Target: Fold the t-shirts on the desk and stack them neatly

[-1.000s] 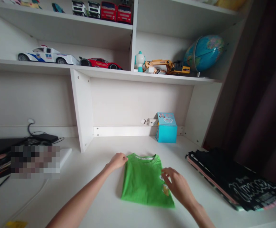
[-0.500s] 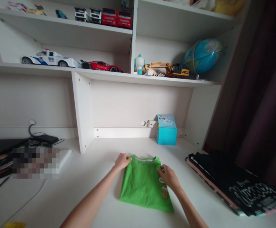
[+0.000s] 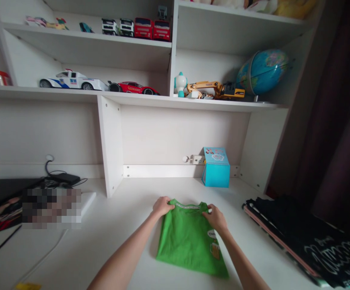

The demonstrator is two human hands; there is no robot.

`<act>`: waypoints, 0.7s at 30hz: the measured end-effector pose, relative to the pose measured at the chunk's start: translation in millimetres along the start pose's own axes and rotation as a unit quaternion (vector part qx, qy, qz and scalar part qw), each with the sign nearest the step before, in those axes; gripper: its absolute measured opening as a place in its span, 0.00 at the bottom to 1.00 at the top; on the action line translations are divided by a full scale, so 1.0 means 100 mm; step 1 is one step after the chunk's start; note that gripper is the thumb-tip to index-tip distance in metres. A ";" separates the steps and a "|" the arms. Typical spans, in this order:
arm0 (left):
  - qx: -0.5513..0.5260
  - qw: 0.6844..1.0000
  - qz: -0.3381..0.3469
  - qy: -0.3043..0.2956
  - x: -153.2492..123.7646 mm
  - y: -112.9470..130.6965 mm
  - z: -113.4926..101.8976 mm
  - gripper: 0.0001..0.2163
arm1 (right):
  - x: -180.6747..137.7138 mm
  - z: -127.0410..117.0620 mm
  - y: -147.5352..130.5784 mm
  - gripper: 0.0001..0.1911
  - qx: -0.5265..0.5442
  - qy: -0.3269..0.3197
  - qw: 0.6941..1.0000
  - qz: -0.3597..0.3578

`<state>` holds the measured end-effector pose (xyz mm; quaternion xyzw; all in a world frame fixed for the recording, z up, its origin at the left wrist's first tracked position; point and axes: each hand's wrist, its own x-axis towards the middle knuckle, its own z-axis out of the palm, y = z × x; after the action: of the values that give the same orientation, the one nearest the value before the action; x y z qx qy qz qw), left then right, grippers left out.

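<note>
A green T-shirt (image 3: pixel 190 239), folded into a rough rectangle, lies on the white desk with its collar toward the back. At its upper left corner, my left hand (image 3: pixel 163 206) pinches the cloth beside the collar. My right hand (image 3: pixel 216 218) grips the upper right shoulder edge between thumb and fingers. A small printed picture shows on the shirt's right side, below my right hand. Both forearms reach in from the bottom of the view.
On the right lies a stack of folded dark clothes (image 3: pixel 307 237). A blue desk calendar (image 3: pixel 217 175) stands at the back. Cables and a black adapter (image 3: pixel 64 177) are on the left. Shelves above hold toy vehicles (image 3: pixel 75 80) and a globe (image 3: pixel 265 72).
My right hand has shifted up along the shirt's edge to the shoulder beside the collar. My left hand stays at its corner. The whole view has moved slightly.
</note>
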<state>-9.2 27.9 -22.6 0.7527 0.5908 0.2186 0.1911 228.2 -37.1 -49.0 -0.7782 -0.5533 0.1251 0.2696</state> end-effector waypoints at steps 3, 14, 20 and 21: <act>-0.018 0.998 0.032 0.046 -0.04 0.02 0.00 0.07 | -0.09 -0.03 -0.06 0.13 0.010 0.015 1.000 -0.018; 0.013 0.999 -0.008 0.047 -0.06 -0.02 -0.26 0.13 | -0.12 -0.24 -0.36 0.16 -0.041 0.026 0.998 -0.035; 0.105 0.994 0.027 0.006 -0.35 -0.04 -0.21 0.08 | -0.51 -0.30 -0.29 0.10 -0.103 -0.029 0.994 -0.016; 0.107 0.993 0.040 -0.014 -0.40 -0.04 -0.22 0.08 | -0.59 -0.31 -0.27 0.09 -0.103 -0.034 0.994 -0.023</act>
<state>-32.8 -9.8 -10.0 0.7951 0.5771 0.1513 0.1092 201.3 -94.3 -14.2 -0.7843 -0.5896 0.0878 0.1719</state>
